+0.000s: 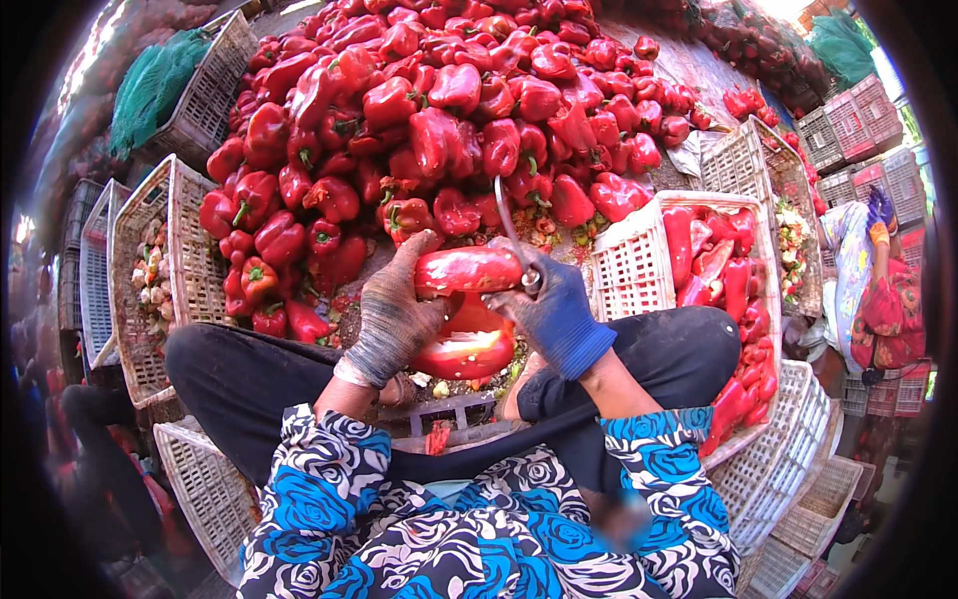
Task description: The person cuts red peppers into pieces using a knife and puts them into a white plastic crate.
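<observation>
A red bell pepper is split open above my lap, its two halves parted and pale flesh and seeds showing inside. My left hand, in a worn grey-brown glove, is closed round the pepper's left side. On the other side my right hand, gloved in blue, touches the pepper's right end. That hand also grips a thin curved metal blade, which points up and away from me; its handle is hidden in the fingers. Just beyond both hands lies a large heap of whole red bell peppers.
A white plastic crate of cut red peppers stands at my right knee. To my left, another crate holds pale pepper cores. Stacked crates sit low on the right. Green netting lies far left. Another person is at the far right.
</observation>
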Demonstrator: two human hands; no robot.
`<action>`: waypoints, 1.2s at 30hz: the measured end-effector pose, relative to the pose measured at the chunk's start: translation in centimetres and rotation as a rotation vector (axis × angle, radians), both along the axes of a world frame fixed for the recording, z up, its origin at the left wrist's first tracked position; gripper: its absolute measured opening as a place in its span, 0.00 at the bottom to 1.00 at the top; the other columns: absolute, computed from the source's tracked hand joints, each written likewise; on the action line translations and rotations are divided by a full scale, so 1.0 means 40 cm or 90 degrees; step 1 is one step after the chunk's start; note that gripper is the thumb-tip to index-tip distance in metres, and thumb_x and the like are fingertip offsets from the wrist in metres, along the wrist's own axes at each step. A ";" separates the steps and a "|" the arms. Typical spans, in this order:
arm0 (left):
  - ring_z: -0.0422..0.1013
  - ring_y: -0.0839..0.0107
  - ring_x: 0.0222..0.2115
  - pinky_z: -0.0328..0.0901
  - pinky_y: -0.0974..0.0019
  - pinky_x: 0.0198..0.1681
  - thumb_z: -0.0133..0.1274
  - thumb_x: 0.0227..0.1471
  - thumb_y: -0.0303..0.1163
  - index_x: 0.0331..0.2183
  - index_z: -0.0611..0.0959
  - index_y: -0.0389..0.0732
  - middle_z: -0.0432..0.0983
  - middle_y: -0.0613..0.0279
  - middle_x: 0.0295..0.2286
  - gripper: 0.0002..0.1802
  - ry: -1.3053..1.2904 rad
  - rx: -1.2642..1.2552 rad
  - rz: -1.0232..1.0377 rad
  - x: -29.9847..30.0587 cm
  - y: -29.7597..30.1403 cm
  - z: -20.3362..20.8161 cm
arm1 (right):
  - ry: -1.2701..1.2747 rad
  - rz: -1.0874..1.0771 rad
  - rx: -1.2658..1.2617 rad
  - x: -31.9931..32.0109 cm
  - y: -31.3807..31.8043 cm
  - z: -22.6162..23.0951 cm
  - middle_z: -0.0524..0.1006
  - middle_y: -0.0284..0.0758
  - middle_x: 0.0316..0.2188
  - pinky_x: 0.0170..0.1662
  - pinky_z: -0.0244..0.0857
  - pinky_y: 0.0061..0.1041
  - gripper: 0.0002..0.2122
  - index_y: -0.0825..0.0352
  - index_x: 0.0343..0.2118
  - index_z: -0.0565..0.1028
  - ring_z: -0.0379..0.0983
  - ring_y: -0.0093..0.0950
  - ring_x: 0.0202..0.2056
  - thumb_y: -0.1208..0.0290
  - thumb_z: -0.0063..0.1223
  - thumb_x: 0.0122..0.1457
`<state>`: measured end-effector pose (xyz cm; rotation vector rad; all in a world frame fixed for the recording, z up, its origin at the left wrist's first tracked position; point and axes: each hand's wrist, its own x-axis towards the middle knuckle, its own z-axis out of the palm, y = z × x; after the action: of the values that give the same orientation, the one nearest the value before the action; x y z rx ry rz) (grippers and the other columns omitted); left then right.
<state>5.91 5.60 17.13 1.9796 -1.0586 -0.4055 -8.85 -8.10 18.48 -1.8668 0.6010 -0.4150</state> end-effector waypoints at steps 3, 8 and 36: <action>0.74 0.51 0.41 0.69 0.57 0.44 0.64 0.38 0.33 0.55 0.66 0.39 0.76 0.47 0.40 0.42 -0.008 0.042 -0.058 0.038 0.042 0.027 | -0.096 -0.024 0.052 0.027 0.018 -0.045 0.79 0.39 0.27 0.32 0.69 0.25 0.21 0.66 0.44 0.75 0.76 0.24 0.26 0.77 0.67 0.43; 0.74 0.47 0.37 0.69 0.54 0.40 0.63 0.40 0.36 0.59 0.59 0.37 0.76 0.41 0.35 0.47 -0.096 0.223 -0.094 0.065 0.030 0.041 | -0.041 -0.034 -0.020 0.018 0.050 0.003 0.79 0.40 0.25 0.32 0.69 0.26 0.21 0.67 0.44 0.75 0.77 0.27 0.26 0.74 0.67 0.44; 0.63 0.66 0.54 0.59 0.64 0.56 0.66 0.43 0.31 0.62 0.53 0.35 0.65 0.48 0.53 0.52 0.181 0.017 -0.061 0.098 0.153 0.057 | -0.041 -0.001 -0.027 0.075 0.092 0.012 0.79 0.35 0.29 0.29 0.70 0.19 0.21 0.69 0.47 0.74 0.74 0.18 0.24 0.84 0.60 0.47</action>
<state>9.82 11.72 19.42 1.8318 -0.9710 -0.7329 -5.86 -4.41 18.95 -1.8866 0.5548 -0.4901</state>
